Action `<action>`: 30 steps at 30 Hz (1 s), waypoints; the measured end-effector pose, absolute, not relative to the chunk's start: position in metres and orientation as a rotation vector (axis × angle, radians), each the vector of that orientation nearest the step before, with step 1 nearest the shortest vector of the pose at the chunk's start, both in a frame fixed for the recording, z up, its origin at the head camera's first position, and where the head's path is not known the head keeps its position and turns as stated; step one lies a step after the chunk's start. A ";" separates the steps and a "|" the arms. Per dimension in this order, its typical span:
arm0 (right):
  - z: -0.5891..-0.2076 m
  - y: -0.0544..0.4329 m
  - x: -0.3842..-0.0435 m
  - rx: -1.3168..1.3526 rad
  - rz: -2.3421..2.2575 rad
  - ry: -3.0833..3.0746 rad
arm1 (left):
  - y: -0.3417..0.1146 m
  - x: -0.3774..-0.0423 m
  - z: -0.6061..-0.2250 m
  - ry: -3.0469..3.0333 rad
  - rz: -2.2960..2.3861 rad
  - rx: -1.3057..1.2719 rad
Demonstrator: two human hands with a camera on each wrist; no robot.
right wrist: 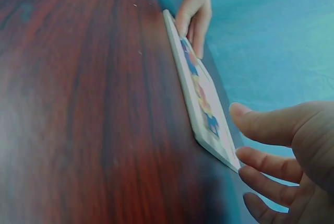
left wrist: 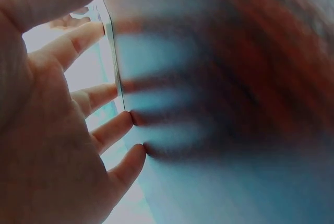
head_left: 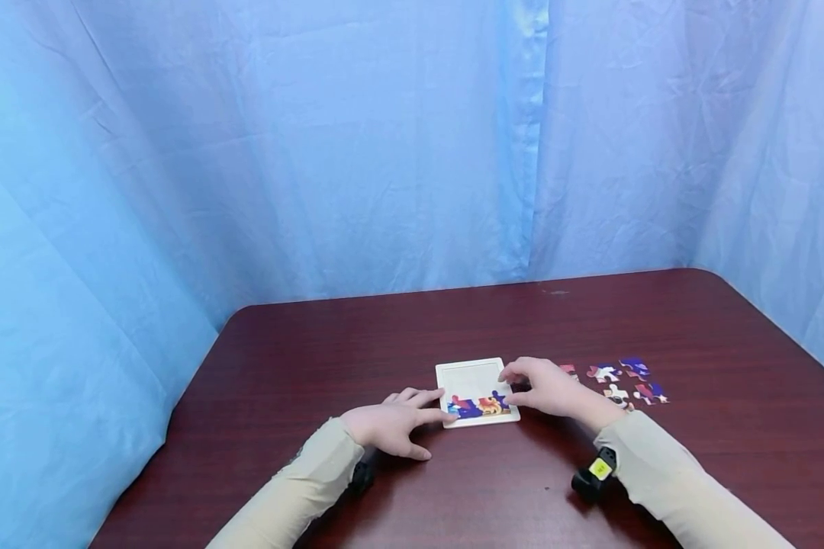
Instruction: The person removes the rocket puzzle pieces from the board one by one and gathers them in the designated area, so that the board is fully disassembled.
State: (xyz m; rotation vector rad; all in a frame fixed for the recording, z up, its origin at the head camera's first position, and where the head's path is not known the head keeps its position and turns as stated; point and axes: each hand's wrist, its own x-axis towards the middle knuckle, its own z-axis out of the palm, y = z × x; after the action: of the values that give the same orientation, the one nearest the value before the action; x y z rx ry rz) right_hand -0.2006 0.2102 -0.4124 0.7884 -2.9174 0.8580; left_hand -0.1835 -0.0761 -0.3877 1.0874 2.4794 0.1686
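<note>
A white puzzle tray (head_left: pixel 468 379) lies flat on the table, with a joined row of colourful jigsaw pieces (head_left: pixel 482 407) along its near side. The rest of its bed is bare white. My left hand (head_left: pixel 387 425) rests at the tray's left edge, fingers spread and fairly straight; the left wrist view shows fingertips (left wrist: pixel 125 122) at the rim and on the table. Over the right edge hovers my right hand (head_left: pixel 549 387), thumb and fingers apart. In the right wrist view no piece shows between the right hand's thumb and fingers (right wrist: pixel 269 164).
Several loose jigsaw pieces (head_left: pixel 618 395) lie on the table right of the tray, partly behind the right hand and forearm. The dark red wooden table (head_left: pixel 357 343) has rounded far corners. Blue curtains (head_left: pixel 384 152) hang behind it and at both sides.
</note>
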 end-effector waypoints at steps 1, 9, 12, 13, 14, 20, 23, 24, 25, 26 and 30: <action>-0.413 0.208 -0.201 0.804 0.833 -2.920 | -0.076 -0.184 -0.388 2.480 0.166 1.083; -0.418 0.199 -0.207 0.887 0.709 -2.915 | -0.073 -0.184 -0.387 2.484 0.149 1.097; -0.418 0.196 -0.208 0.889 0.716 -2.922 | -0.073 -0.183 -0.385 2.491 0.152 1.089; -0.418 0.196 -0.208 0.900 0.718 -2.920 | -0.072 -0.183 -0.385 2.497 0.151 1.092; -0.418 0.195 -0.208 0.905 0.727 -2.921 | -0.072 -0.183 -0.385 2.503 0.152 1.100; -0.418 0.194 -0.207 0.925 0.740 -2.926 | -0.062 -0.179 -0.386 2.506 0.168 1.223; -0.418 0.194 -0.208 0.899 0.754 -2.942 | -0.055 -0.179 -0.385 2.481 0.162 1.269; -0.418 0.193 -0.208 0.888 0.759 -2.949 | -0.053 -0.179 -0.384 2.470 0.161 1.278; -0.418 0.193 -0.208 0.889 0.764 -2.950 | -0.051 -0.178 -0.384 2.459 0.155 1.288; -0.417 0.193 -0.209 0.887 0.771 -2.952 | -0.049 -0.178 -0.383 2.451 0.149 1.296; -0.417 0.193 -0.209 0.890 0.771 -2.957 | -0.042 -0.179 -0.386 2.438 0.087 1.322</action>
State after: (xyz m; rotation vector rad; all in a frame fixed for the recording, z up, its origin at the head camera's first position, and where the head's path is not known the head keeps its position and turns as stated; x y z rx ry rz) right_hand -0.2088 0.1931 -0.4166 0.8897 -2.9570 0.7707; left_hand -0.1791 -0.0423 -0.3855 1.3224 2.4375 0.0867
